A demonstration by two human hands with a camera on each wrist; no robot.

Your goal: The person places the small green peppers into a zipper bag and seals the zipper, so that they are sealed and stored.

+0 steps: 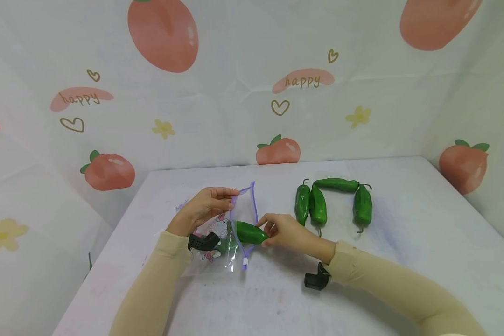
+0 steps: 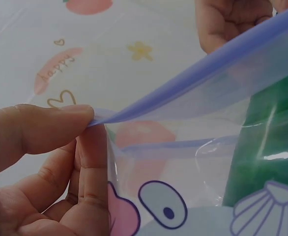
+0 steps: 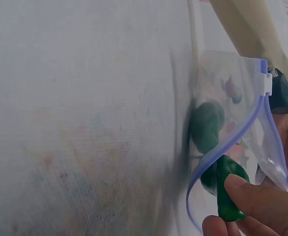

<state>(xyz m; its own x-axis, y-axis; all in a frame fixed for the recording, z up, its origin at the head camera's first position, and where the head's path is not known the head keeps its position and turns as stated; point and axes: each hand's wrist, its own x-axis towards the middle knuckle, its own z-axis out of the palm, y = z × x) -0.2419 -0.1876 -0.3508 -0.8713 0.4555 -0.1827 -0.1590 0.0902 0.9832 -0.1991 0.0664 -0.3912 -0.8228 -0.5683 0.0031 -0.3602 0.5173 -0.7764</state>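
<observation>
My left hand pinches the upper edge of a clear zip bag between thumb and fingers, keeping its purple-rimmed mouth spread. Printed cartoon figures and a white slider show on the bag. With thumb and fingertips, my right hand grips the outer end of a green pepper. That pepper lies partway through the mouth, its other end inside. Further green shapes, at least one more pepper, show through the plastic deeper in the bag.
To the right on the white table lie several green peppers, among them an upright one and a sideways one at the back. A fruit-print cloth hangs behind. Black wrist cameras sit at both cuffs.
</observation>
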